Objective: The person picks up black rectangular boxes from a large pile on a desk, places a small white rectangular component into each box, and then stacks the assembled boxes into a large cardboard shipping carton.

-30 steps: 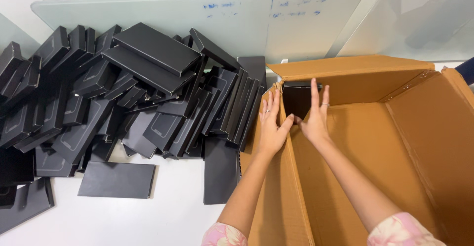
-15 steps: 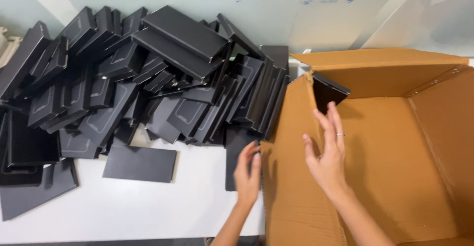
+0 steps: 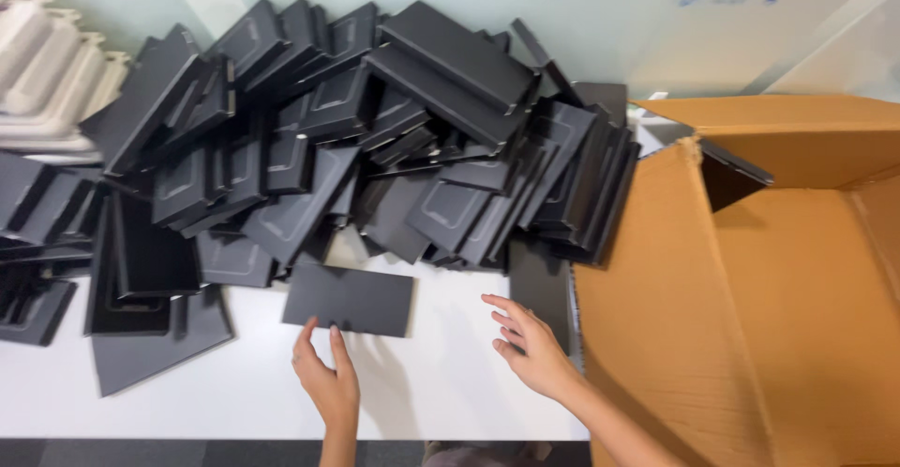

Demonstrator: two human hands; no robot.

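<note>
Left hand [image 3: 328,384] spread, fingertips at the flat black box lid [image 3: 349,300]; right hand [image 3: 532,354] open, empty; lid looked light, stiff, best pinched by edges.

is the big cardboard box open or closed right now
Open. The cardboard box has its flaps folded outward, showing the brown inside, with one black box in the far corner. Both hands are outside it, over the white table.
</note>
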